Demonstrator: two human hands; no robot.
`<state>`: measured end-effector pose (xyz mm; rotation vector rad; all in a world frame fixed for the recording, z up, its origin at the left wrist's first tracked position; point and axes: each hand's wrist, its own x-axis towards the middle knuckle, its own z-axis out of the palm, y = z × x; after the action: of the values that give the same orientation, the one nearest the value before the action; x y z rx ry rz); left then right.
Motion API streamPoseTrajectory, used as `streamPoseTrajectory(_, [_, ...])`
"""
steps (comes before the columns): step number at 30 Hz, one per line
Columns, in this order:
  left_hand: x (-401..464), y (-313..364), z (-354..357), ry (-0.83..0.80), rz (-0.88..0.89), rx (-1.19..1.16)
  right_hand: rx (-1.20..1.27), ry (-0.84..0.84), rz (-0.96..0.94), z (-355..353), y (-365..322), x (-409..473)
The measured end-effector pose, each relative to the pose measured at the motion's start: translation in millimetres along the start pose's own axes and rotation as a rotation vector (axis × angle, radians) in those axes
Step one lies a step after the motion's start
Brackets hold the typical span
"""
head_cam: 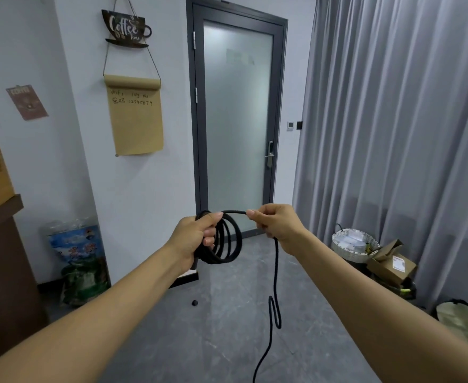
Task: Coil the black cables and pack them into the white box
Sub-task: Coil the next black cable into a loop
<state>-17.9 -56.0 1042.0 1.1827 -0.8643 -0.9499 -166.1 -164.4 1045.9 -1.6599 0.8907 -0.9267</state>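
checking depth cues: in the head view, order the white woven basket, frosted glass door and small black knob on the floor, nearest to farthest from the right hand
1. white woven basket, right of the right hand, by the curtain.
2. small black knob, on the floor, lower left.
3. frosted glass door, straight behind; knob and door are close to call.

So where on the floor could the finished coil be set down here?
Bare grey floor lies in front of the glass door, between the green bag and the hanging cable. The curtain side is crowded: white basket, cardboard boxes. Both the left hand and right hand grip cable.
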Motion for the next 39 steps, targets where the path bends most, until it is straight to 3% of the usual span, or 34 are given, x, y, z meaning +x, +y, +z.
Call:
streamPoseTrajectory(8, [17.7,5.8,-66.7,0.291,0.001,0.021,-0.162,0.113,0.043,-40.9,27.0,-4.2])
streamPoseTrajectory(14, [26.1,8.8,-73.6,0.434,0.075,0.128,-0.478,0.132,-0.131,-23.5,16.2,0.5])
streamPoseTrajectory(20, [20.7,9.3,-40.6,0.421,0.267,0.356,-0.846,-0.135,-0.339,16.1,-10.1,-10.0])
streamPoseTrajectory(26, [16.2,4.5,-19.2,0.295,0.307,0.517,-0.528,-0.380,-0.382,38.4,-40.9,-25.1])
streamPoseTrajectory(33, [3.9,4.1,-4.5,0.054,0.183,0.306,-0.151,-0.321,-0.302,29.8,-43.4,-19.0])
streamPoseTrajectory(39, [1.1,4.0,1.9,-0.087,-0.020,0.021,-0.150,-0.243,-0.263,28.6,-40.1,-13.4])
